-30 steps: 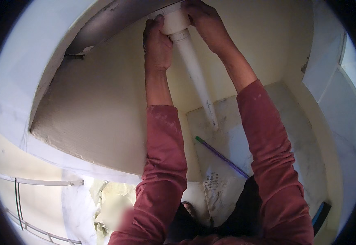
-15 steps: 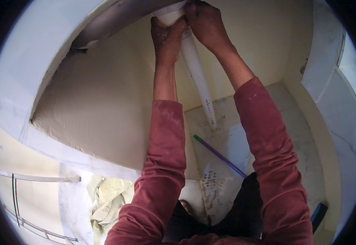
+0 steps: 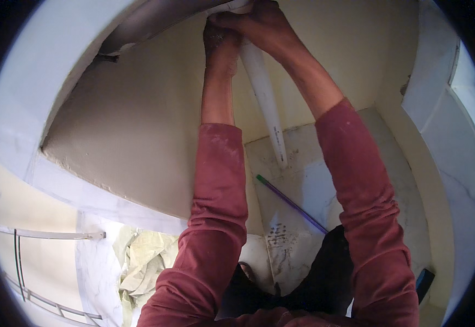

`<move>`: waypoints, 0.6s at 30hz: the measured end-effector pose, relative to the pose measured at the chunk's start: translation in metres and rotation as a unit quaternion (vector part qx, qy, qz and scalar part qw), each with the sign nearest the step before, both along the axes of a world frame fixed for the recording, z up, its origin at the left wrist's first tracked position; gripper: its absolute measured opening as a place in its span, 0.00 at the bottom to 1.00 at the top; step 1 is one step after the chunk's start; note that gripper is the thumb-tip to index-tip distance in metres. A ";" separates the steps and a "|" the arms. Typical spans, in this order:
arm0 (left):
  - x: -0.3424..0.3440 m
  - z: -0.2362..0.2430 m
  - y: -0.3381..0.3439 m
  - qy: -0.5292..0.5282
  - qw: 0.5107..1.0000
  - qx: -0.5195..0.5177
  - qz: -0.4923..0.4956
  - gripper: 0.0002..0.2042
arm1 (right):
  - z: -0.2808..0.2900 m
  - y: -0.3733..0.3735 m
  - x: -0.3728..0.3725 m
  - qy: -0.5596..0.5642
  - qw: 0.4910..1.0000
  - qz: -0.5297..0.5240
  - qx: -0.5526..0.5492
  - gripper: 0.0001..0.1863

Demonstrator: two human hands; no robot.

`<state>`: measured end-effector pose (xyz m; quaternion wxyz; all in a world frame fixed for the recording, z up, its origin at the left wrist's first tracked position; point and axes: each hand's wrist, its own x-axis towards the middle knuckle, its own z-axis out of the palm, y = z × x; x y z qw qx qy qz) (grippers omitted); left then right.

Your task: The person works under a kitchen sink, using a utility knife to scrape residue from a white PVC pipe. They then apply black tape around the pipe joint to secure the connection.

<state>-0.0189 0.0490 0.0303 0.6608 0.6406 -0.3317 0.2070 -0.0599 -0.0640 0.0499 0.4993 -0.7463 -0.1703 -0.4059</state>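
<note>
A white plastic pipe (image 3: pixel 263 101) slants from the floor up to my hands at the top of the view. My left hand (image 3: pixel 221 46) is closed around its upper end, fingers mostly hidden behind it. Over the top, my right hand (image 3: pixel 265 24) wraps the white pipe fitting (image 3: pixel 231 7), thumb side reaching across above my left hand. Much of the fitting is covered by my hands or cut off by the upper edge.
A purple stick with a green tip (image 3: pixel 292 204) lies on the tiled floor (image 3: pixel 314 180) by my knee. Crumpled pale sheeting (image 3: pixel 145 267) lies lower left, near a metal rack (image 3: pixel 52 235). A curved plastered panel (image 3: pixel 123 131) rises left; a dark blue object (image 3: pixel 424 283) stands lower right.
My right hand has turned leftward over the fitting, covering more of it. My left hand stays around the pipe, and the view has shifted slightly.
</note>
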 end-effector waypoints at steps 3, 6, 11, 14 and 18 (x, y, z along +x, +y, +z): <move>0.003 -0.004 -0.011 0.011 0.997 -0.070 -0.026 0.16 | 0.004 0.012 0.015 0.016 0.999 -0.022 0.031 0.54; 0.008 -0.009 -0.008 -0.008 0.990 -0.124 -0.059 0.16 | 0.010 0.019 0.004 0.046 0.997 -0.015 0.057 0.51; -0.001 -0.008 -0.006 -0.040 0.992 -0.098 -0.071 0.17 | 0.028 -0.005 -0.023 0.122 0.961 0.231 0.094 0.33; 0.001 -0.005 -0.006 -0.017 0.997 -0.066 -0.045 0.31 | 0.020 -0.010 -0.012 0.074 0.940 0.311 0.117 0.24; -0.002 -0.005 -0.008 -0.025 0.997 -0.057 -0.040 0.28 | 0.020 -0.013 0.006 0.101 0.920 0.361 0.116 0.23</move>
